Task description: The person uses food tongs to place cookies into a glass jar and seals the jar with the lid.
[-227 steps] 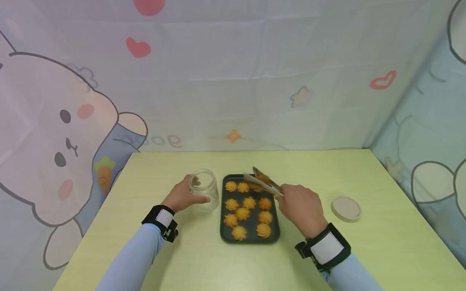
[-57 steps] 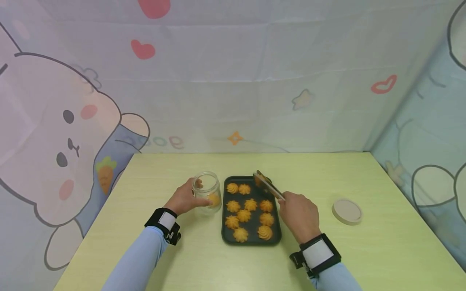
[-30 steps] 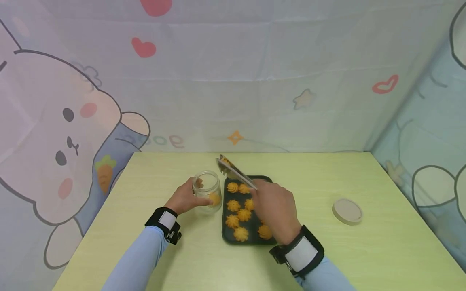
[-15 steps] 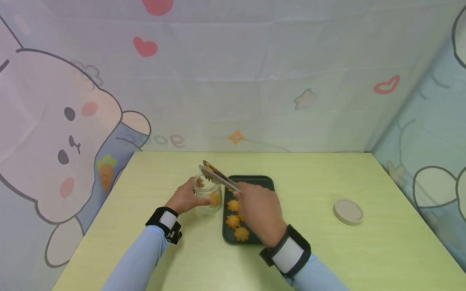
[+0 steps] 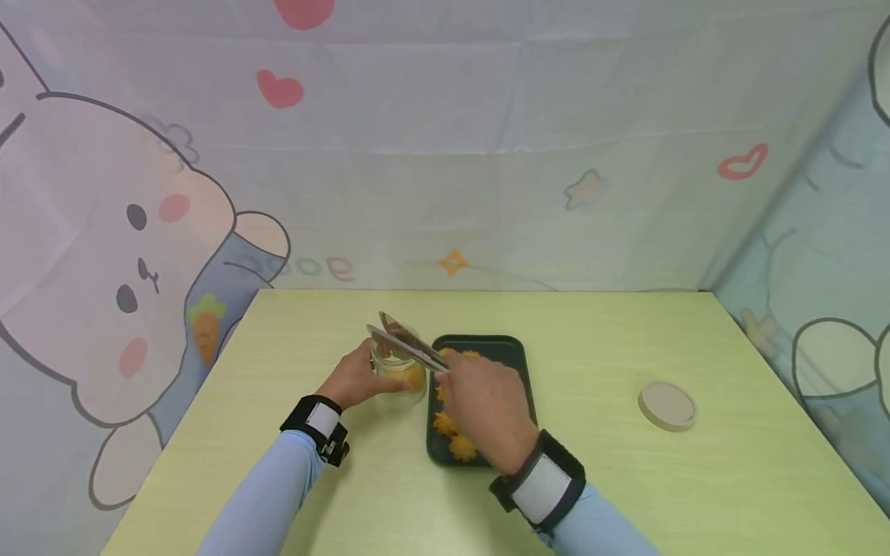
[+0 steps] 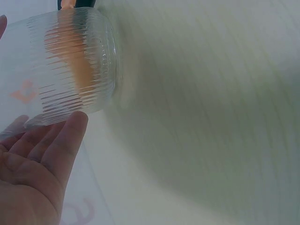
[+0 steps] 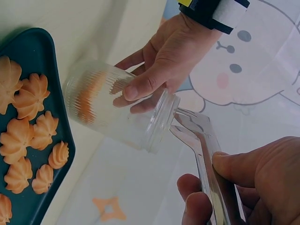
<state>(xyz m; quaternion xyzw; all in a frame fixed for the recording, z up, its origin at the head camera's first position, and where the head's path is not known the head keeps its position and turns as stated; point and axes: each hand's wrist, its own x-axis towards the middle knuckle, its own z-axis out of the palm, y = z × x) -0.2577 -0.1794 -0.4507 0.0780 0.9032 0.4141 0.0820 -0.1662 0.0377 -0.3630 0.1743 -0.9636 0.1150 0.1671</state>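
My left hand [image 5: 353, 378] grips a clear ribbed glass jar [image 7: 129, 124] from its left side, thumb and fingers around the wall. Orange piped cookies [image 7: 88, 98] lie at the jar's bottom, blurred by the ribs. Metal tongs [image 7: 206, 161] are held in my right hand [image 5: 487, 405], with their toothed tips right at the jar's mouth. No cookie shows between the tips in the right wrist view. Right of the jar is a dark baking tray [image 5: 513, 351] with several star-shaped cookies [image 7: 16, 140]; my right hand hides part of it in the head view.
A round beige lid [image 5: 667, 405] lies at the right on the pale yellow table [image 5: 591, 332]. Behind the table hangs a cartoon-printed cloth [image 5: 431, 193], with another printed panel at the right.
The right hand has carried the tongs left from the tray's far right corner to the jar's mouth. The cookie between the tips has gone, and more orange shows at the jar's bottom.
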